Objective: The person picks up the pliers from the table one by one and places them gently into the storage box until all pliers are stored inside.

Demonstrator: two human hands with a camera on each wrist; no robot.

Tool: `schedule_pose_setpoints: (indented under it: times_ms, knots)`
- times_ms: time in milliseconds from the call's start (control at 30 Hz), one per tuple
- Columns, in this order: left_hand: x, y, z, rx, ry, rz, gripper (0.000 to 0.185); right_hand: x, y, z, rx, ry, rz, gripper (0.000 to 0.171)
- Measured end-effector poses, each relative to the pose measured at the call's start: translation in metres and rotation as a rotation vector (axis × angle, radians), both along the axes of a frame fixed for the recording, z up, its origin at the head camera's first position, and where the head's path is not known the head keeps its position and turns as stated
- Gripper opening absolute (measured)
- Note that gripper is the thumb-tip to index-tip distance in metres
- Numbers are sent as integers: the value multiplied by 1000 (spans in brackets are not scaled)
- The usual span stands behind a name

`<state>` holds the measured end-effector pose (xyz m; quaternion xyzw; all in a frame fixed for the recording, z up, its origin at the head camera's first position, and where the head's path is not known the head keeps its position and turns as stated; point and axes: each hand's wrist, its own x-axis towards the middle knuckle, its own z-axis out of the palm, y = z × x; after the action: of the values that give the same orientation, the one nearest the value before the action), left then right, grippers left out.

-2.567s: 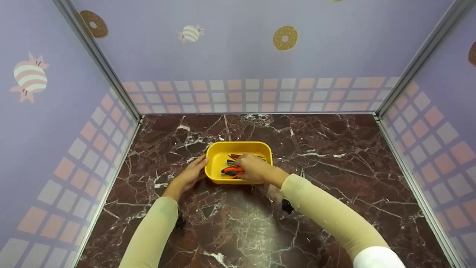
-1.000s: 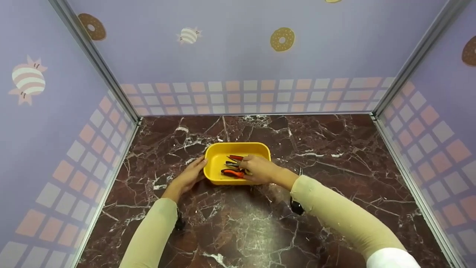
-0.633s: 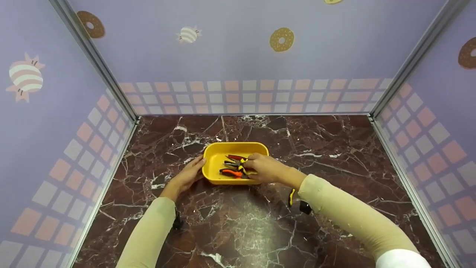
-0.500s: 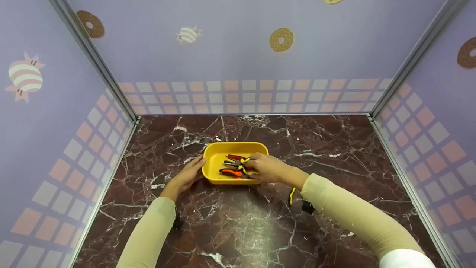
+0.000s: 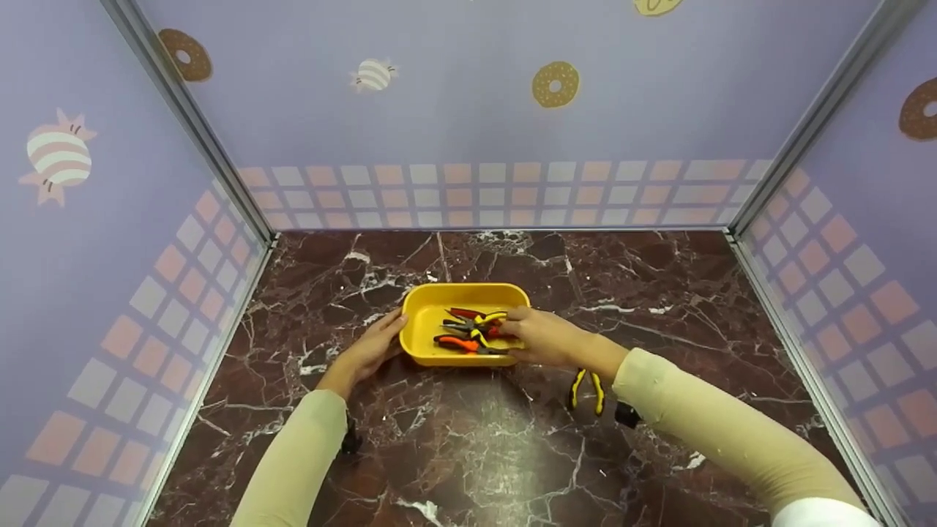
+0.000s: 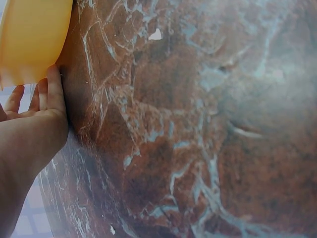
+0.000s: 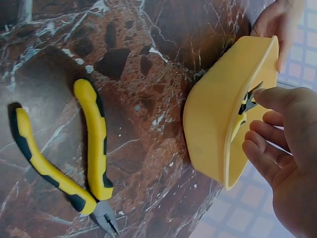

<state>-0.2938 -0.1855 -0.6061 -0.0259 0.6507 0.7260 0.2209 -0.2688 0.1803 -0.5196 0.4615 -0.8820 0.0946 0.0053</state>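
Note:
A yellow plastic tray (image 5: 422,326) stands on the table, holding several pliers. Inside are orange-and-black handled pliers (image 5: 460,342), a red tool (image 5: 466,314), and yellow-and-black pliers (image 5: 479,337) across the middle. My left hand (image 5: 368,349) rests its extended fingers against the tray's left wall. Over the tray's right end is my right hand (image 5: 549,338); its fingers are loosely bent and spread beside the yellow-and-black pliers, with nothing visible between them in the right wrist view. A second pair of yellow-and-black pliers (image 7: 96,144) lies on the table below my right wrist, handles apart.
The table (image 5: 505,446) has a dark red marbled top with white veins. Lilac panels (image 5: 468,110) with printed sweets and checks enclose it at the back and both sides. Metal rails (image 5: 798,117) run along the corners.
My right hand has drawn back to the right and loosened from the yellow-and-black pliers, which now lie in the tray. More of the table pliers shows. My left hand has stayed on the tray.

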Motion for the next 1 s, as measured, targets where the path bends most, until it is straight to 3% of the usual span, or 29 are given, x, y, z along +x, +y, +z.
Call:
schedule_pose_setpoints:
  times_ms: [367, 1000]
  knots:
    - [2, 0, 1, -7, -2, -2, 64, 4, 18, -3, -12, -28, -28, 33]
    - [1, 3, 3, -19, -10, 11, 65, 6, 53, -15, -104, 97, 59, 33]
